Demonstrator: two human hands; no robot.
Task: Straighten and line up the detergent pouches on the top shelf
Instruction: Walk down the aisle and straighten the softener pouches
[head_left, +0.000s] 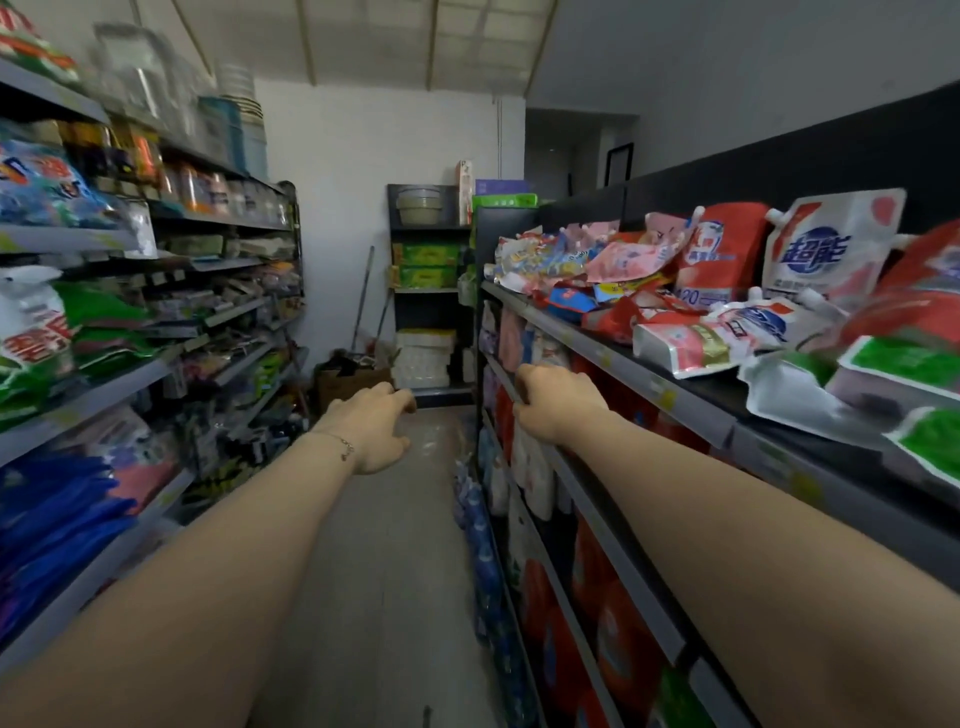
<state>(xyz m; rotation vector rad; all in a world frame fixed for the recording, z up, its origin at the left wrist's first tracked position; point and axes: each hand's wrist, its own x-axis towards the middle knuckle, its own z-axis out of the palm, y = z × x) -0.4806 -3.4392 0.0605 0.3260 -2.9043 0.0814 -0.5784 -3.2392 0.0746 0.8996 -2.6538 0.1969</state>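
Glossy red, pink and white plastic detergent pouches (722, 338) lie jumbled on the dark metal top shelf (618, 364). My left hand (371, 426) hangs empty with fingers loosely curled. My right hand (550, 402) curls beside a grey lower rail (618, 561), and I can't tell if it grips. I'd stand each pouch upright, label forward.
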